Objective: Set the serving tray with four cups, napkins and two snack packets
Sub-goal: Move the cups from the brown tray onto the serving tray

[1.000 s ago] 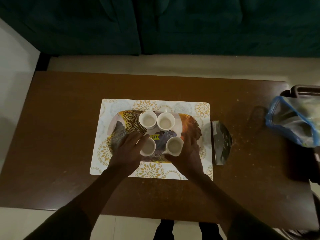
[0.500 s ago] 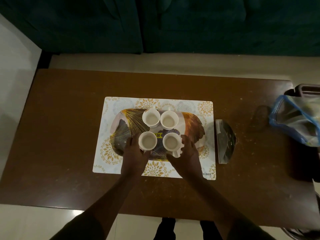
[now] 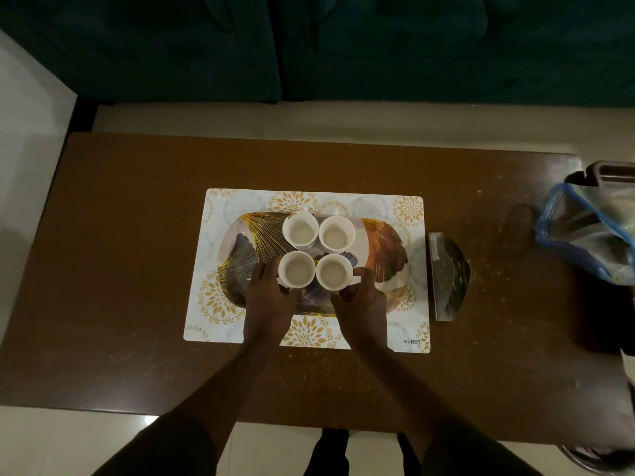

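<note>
The serving tray (image 3: 385, 245), leaf-patterned, sits on a floral placemat (image 3: 240, 201) mid brown surface (image 3: 137, 235), teal sofa (image 3: 309, 46) at twelve o'clock; four white cups (image 3: 318, 250) cluster, left hand (image 3: 269, 297) grasping one, right hand (image 3: 360, 297) another.

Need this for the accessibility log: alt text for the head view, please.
Seen from above, a left hand and a right hand each touch one of the two near cups in a square of four white cups on a patterned tray. The tray sits on a placemat on a brown table.
</note>
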